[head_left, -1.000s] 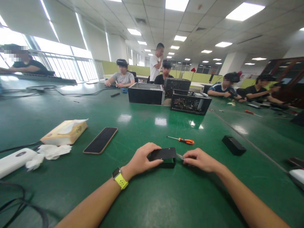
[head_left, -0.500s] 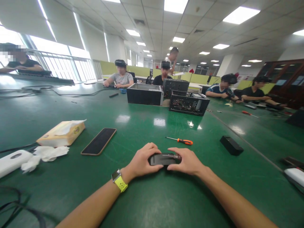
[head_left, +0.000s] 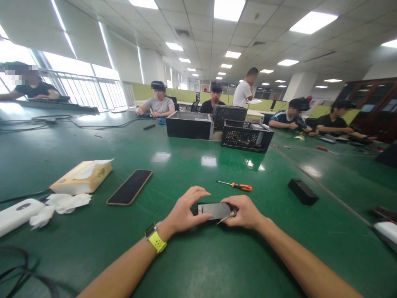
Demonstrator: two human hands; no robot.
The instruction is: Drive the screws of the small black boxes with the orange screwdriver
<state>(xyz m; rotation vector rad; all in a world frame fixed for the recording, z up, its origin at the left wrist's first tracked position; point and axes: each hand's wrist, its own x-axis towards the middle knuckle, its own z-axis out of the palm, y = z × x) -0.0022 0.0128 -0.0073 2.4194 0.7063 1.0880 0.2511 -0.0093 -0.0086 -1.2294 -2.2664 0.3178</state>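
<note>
A small dark rectangular device with a flat grey face (head_left: 213, 210) lies between my hands near the table's front. My left hand (head_left: 188, 210) is around its left end, thumb against the face and index finger lifted clear; the other fingertips are hidden. Curled at the right end, my right hand (head_left: 245, 211) holds a slim pointed metal tool (head_left: 226, 217) slanting across the device's near corner. The tool's exact kind is unclear, its grip end being covered. Just beyond, an orange-and-black screwdriver (head_left: 242, 187) lies on the green table (head_left: 198, 260).
Left are a phone (head_left: 130, 187), a tissue pack (head_left: 82, 177), crumpled tissues (head_left: 68, 204) and a white device (head_left: 18, 216). A black box (head_left: 303, 191) lies right. Open computer cases (head_left: 189, 125) stand farther back, with several people seated around the table.
The device's grey face has tipped up into fuller view. My left index finger has lifted off, and the pointed tool now angles toward me. A standing person behind has moved right.
</note>
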